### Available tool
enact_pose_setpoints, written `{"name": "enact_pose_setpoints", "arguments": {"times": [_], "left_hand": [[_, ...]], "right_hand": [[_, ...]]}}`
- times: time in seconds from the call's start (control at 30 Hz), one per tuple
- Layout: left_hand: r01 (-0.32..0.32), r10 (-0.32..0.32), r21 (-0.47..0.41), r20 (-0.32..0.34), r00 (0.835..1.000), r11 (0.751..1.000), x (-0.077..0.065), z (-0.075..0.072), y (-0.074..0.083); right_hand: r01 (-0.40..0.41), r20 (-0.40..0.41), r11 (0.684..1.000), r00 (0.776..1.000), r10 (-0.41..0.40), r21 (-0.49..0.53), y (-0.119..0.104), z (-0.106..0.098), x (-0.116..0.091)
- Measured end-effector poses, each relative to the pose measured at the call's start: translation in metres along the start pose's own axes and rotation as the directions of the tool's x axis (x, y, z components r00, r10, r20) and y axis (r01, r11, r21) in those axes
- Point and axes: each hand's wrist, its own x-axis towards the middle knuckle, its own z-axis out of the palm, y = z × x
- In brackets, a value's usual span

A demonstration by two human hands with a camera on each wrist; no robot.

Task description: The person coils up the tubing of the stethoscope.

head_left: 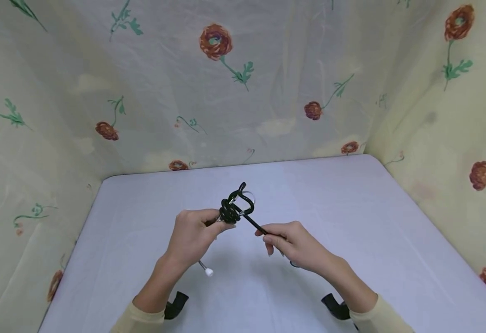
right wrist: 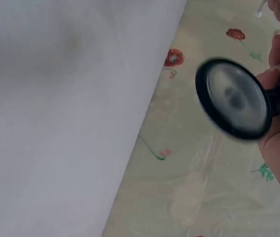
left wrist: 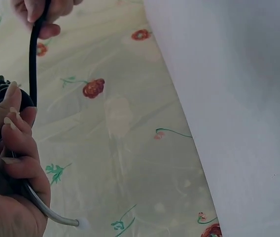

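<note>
A black stethoscope, its tubing wound into a tight bundle (head_left: 229,210), is held above the table between both hands. My left hand (head_left: 190,236) pinches the bundle between thumb and fingers; a metal ear tube with a white ear tip (head_left: 209,272) sticks out below that hand. My right hand (head_left: 295,243) grips the straight end of the tubing (left wrist: 33,64), which runs from the bundle. In the right wrist view the round, black-rimmed chest piece (right wrist: 234,98) juts out beside the right palm. Much of the ear tubes lies hidden in the left hand.
A white-covered table (head_left: 293,185) spreads beneath the hands. Behind it and along both sides hangs a pale curtain (head_left: 155,83) printed with red flowers. Black curved pieces, one at the left wrist (head_left: 177,305) and another at the right wrist (head_left: 335,306), extend inward over the table.
</note>
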Motion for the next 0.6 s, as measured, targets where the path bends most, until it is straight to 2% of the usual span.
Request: {"name": "enact_pose_setpoints", "arguments": {"times": [0.13,0.3,0.37,0.43,0.5,0.6], "left_hand": [[0.019,-0.02,0.056,0.017,1.0,0.998,-0.001,0.001,0.001],[0.006,-0.011,0.177,0.032,0.999,0.984,0.001,0.003,0.002],[0.005,-0.013,0.217,0.036,0.999,0.976,0.001,0.005,0.001],[0.006,-0.016,0.249,0.04,0.999,0.968,0.0,0.007,-0.001],[0.004,-0.017,0.28,0.045,0.999,0.96,-0.001,0.01,-0.002],[-0.02,0.003,0.323,0.053,0.999,0.946,-0.002,0.013,-0.003]], "right_hand": [[0.011,-0.017,1.0,1.0,-0.011,-0.02,-0.004,0.003,-0.003],[-0.008,-0.068,1.0,0.998,0.007,-0.006,-0.008,0.011,-0.005],[-0.014,-0.086,0.998,0.996,0.019,0.059,-0.008,0.014,-0.007],[0.006,-0.069,0.991,0.998,0.003,0.135,-0.008,0.015,-0.009],[0.032,-0.023,0.977,0.999,-0.027,0.211,-0.009,0.016,-0.01],[0.099,0.053,0.945,0.991,-0.121,0.312,-0.01,0.014,-0.012]]}}
